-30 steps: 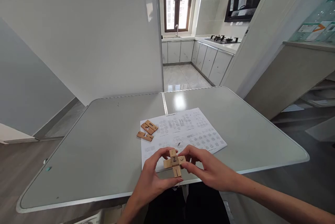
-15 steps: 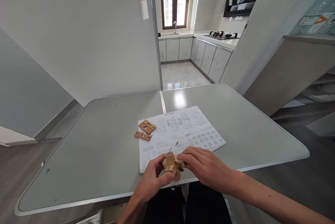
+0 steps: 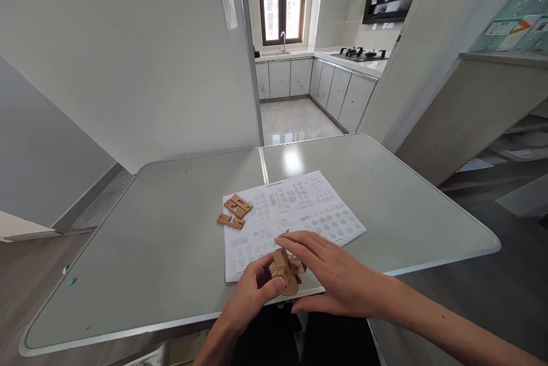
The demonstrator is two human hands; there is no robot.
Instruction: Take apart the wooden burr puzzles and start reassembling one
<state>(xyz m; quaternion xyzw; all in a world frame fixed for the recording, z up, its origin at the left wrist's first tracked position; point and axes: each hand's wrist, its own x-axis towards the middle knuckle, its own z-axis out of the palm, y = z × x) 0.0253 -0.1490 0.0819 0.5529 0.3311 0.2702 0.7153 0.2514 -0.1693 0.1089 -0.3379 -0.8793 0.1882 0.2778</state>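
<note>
One grey table point(image 3: 171, 240), left grip point(image 3: 250, 297) closed on wooden puzzle point(image 3: 285, 269), right grip point(image 3: 338, 280) seemingly open, kitchen point(image 3: 299, 80) beyond

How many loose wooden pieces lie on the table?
3: a pair on the sheet's far left corner, one piece straddling its left edge; the held puzzle may hide others.

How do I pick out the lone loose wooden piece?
On the grey table, find the printed sheet. Near its far left corner lies a single flat notched piece across the sheet's left edge. Unlike the overlapping pair just beyond it, it lies alone.
</note>
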